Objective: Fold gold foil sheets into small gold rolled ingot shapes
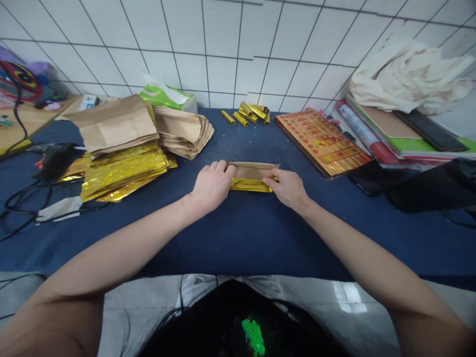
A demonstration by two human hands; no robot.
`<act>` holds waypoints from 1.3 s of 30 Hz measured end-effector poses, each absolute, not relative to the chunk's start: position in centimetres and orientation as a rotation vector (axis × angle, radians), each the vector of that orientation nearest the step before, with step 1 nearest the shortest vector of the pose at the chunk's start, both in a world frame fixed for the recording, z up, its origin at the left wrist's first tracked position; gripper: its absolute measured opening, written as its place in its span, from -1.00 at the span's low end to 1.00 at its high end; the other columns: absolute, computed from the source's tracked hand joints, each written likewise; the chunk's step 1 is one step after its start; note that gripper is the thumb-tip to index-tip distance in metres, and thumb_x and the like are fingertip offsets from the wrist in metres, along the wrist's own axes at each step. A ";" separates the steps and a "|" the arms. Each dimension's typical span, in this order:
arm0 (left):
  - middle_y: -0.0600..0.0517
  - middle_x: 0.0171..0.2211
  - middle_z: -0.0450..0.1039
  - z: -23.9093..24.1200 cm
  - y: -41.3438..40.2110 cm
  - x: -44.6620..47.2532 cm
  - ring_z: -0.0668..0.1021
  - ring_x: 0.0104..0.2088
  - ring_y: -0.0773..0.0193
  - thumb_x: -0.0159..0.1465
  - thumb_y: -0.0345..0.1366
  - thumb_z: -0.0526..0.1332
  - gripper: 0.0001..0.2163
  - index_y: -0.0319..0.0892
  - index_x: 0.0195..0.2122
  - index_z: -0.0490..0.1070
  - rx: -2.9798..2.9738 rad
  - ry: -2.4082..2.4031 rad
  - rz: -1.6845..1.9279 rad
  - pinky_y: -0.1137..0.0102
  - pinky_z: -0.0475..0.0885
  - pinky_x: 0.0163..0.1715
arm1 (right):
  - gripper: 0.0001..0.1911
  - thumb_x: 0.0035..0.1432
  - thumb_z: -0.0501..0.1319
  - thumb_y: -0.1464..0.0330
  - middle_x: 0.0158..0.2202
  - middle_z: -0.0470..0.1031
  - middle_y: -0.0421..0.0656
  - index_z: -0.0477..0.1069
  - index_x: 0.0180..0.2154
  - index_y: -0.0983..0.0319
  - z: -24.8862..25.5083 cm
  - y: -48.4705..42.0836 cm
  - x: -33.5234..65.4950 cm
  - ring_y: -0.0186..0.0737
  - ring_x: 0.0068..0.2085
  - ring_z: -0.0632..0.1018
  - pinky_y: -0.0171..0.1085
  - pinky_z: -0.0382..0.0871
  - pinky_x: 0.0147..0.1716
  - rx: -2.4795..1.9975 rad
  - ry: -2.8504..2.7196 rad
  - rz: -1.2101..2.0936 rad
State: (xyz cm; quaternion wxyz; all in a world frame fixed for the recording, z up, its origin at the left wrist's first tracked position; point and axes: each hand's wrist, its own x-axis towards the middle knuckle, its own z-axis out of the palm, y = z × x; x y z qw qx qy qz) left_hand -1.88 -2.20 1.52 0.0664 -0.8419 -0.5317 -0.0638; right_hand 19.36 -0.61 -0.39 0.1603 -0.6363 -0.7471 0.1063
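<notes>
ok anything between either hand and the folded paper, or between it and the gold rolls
Nothing visible: left hand and right hand both hold the folded paper, with blue cloth between it and the gold rolls.

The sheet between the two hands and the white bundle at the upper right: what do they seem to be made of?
The sheet: probably paper, judging by its thin edge and straight fold; matte brown, but shiny gold and foil-like along its near side. The white bundle: likely thin cloth with a dull finish, since it lies in loose, soft wrinkles; plastic cannot be ruled out.
</notes>
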 end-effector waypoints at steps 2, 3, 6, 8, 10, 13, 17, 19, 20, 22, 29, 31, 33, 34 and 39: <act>-0.18 -0.06 0.37 1.7 -2.9 -1.5 0.41 -0.02 0.01 0.26 -0.40 0.02 -0.76 -0.23 -0.09 0.36 -2.513 -1.449 -0.249 0.18 0.33 -0.11 | -0.80 0.09 0.11 0.26 -0.51 0.48 -0.19 0.47 -0.42 0.18 -0.5 -0.6 19.3 -0.20 -0.43 0.46 -0.30 0.13 -0.47 -1.830 -2.139 0.288; -0.18 0.01 0.33 1.7 -3.3 -1.2 0.36 0.05 0.01 0.27 -0.43 0.00 -0.73 -0.23 -0.05 0.35 -2.542 -1.360 -0.267 0.17 0.28 -0.03 | -0.79 0.09 0.10 0.26 -0.50 0.49 -0.19 0.47 -0.42 0.17 -0.5 -0.6 19.3 -0.20 -0.42 0.47 -0.29 0.14 -0.46 -1.836 -2.142 0.281; -0.18 0.14 0.23 1.1 -4.5 -0.6 0.23 0.18 0.03 0.30 -0.34 0.01 -0.66 -0.33 0.06 0.28 -2.722 -1.129 -0.205 0.21 0.12 0.15 | -0.78 0.10 0.09 0.26 -0.47 0.51 -0.18 0.48 -0.42 0.18 -0.5 -0.5 19.2 -0.19 -0.39 0.49 -0.29 0.16 -0.44 -1.839 -2.161 0.260; -0.22 0.19 0.16 0.6 -5.1 -0.4 0.17 0.22 0.00 0.30 -0.15 0.02 -0.52 -0.40 0.14 0.19 -2.799 -1.120 -0.141 0.19 0.09 0.17 | -0.77 0.10 0.09 0.26 -0.44 0.53 -0.16 0.48 -0.40 0.19 -0.5 -0.5 19.2 -0.18 -0.37 0.50 -0.29 0.17 -0.43 -1.839 -2.173 0.249; -0.25 0.23 0.07 0.1 -5.5 -0.3 0.11 0.25 -0.04 0.28 0.00 -0.01 -0.38 -0.42 0.20 0.09 -2.844 -1.149 -0.075 0.16 0.06 0.19 | -0.77 0.11 0.09 0.26 -0.42 0.54 -0.15 0.47 -0.40 0.20 -0.4 -0.5 19.1 -0.18 -0.36 0.50 -0.29 0.18 -0.43 -1.843 -2.182 0.241; -0.27 0.27 -0.04 -0.2 -5.7 -0.3 0.03 0.27 -0.07 0.23 0.13 -0.07 -0.26 -0.40 0.24 0.00 -2.876 -1.198 -0.011 0.11 0.01 0.20 | -0.77 0.11 0.09 0.26 -0.43 0.54 -0.14 0.47 -0.39 0.20 -0.3 -0.5 19.1 -0.17 -0.36 0.51 -0.29 0.18 -0.43 -1.859 -2.187 0.244; -0.31 0.28 -0.14 -0.1 -5.6 -0.4 -0.04 0.29 -0.10 0.19 0.20 -0.11 -0.17 -0.44 0.26 -0.06 -2.910 -1.226 0.047 0.08 -0.05 0.21 | -0.77 0.11 0.09 0.26 -0.41 0.54 -0.13 0.48 -0.38 0.20 -0.3 -0.4 19.1 -0.16 -0.35 0.51 -0.28 0.19 -0.41 -1.882 -2.200 0.248; -0.33 0.28 -0.16 0.0 -5.5 -0.4 -0.07 0.29 -0.12 0.18 0.21 -0.11 -0.16 -0.43 0.26 -0.07 -2.934 -1.246 0.069 0.07 -0.06 0.21 | -0.77 0.11 0.08 0.26 -0.39 0.55 -0.13 0.48 -0.38 0.19 -0.3 -0.4 19.1 -0.15 -0.33 0.52 -0.27 0.20 -0.41 -1.896 -2.208 0.242; -0.33 0.28 -0.16 0.1 -5.5 -0.4 -0.08 0.29 -0.14 0.18 0.21 -0.10 -0.17 -0.41 0.27 -0.08 -2.949 -1.254 0.073 0.07 -0.07 0.21 | -0.77 0.12 0.08 0.26 -0.38 0.55 -0.13 0.47 -0.37 0.19 -0.2 -0.4 19.0 -0.14 -0.32 0.52 -0.27 0.20 -0.41 -1.900 -2.213 0.238; -0.32 0.29 -0.19 0.1 -5.4 -0.5 -0.10 0.28 -0.16 0.18 0.21 -0.10 -0.21 -0.30 0.28 -0.08 -2.982 -1.263 0.074 0.04 -0.07 0.20 | -0.78 0.12 0.08 0.27 -0.37 0.55 -0.12 0.46 -0.36 0.18 -0.2 -0.5 18.9 -0.13 -0.31 0.52 -0.27 0.19 -0.41 -1.910 -2.219 0.220; -0.26 0.31 -0.27 0.3 -4.8 -0.8 -0.16 0.29 -0.12 0.18 0.21 -0.09 -0.25 -0.14 0.29 -0.11 -3.066 -1.272 0.123 0.04 -0.11 0.20 | -0.83 0.14 0.10 0.29 -0.39 0.54 -0.15 0.42 -0.28 0.16 -0.3 -1.2 19.5 -0.15 -0.37 0.50 -0.27 0.15 -0.47 -1.920 -2.271 -0.017; -0.25 0.31 -0.27 0.3 -4.2 -1.2 -0.17 0.30 -0.10 0.18 0.21 -0.09 -0.24 -0.17 0.30 -0.14 -3.071 -1.276 0.122 0.04 -0.14 0.21 | -0.83 0.16 0.09 0.32 -0.33 0.53 -0.10 0.43 -0.29 0.21 -0.4 -1.6 19.7 -0.14 -0.31 0.48 -0.25 0.18 -0.43 -1.785 -2.296 -0.222; -0.23 0.31 -0.27 0.4 -3.3 -1.9 -0.18 0.30 -0.07 0.19 0.20 -0.09 -0.22 -0.21 0.30 -0.17 -3.074 -1.294 0.119 0.03 -0.16 0.21 | -0.80 0.19 0.06 0.33 -0.27 0.51 -0.08 0.44 -0.32 0.24 -0.4 -2.1 19.7 -0.14 -0.24 0.45 -0.23 0.21 -0.33 -1.542 -2.348 -0.389; -0.21 0.31 -0.26 0.5 -2.8 -2.3 -0.18 0.30 -0.06 0.19 0.19 -0.08 -0.22 -0.21 0.30 -0.18 -3.078 -1.312 0.131 0.03 -0.17 0.21 | -0.78 0.20 0.06 0.32 -0.25 0.51 -0.08 0.45 -0.32 0.24 -0.4 -2.3 19.6 -0.15 -0.22 0.44 -0.22 0.21 -0.27 -1.410 -2.387 -0.430; -0.09 0.32 -0.18 1.0 -0.9 -3.7 -0.12 0.31 0.02 0.26 0.12 -0.12 -0.37 -0.10 0.27 -0.02 -3.144 -1.281 0.071 0.07 -0.17 0.22 | -0.80 0.15 0.15 0.30 -0.22 0.48 -0.07 0.46 -0.23 0.23 -0.6 -2.8 18.7 -0.13 -0.18 0.38 -0.18 0.16 -0.18 -1.136 -2.527 -0.507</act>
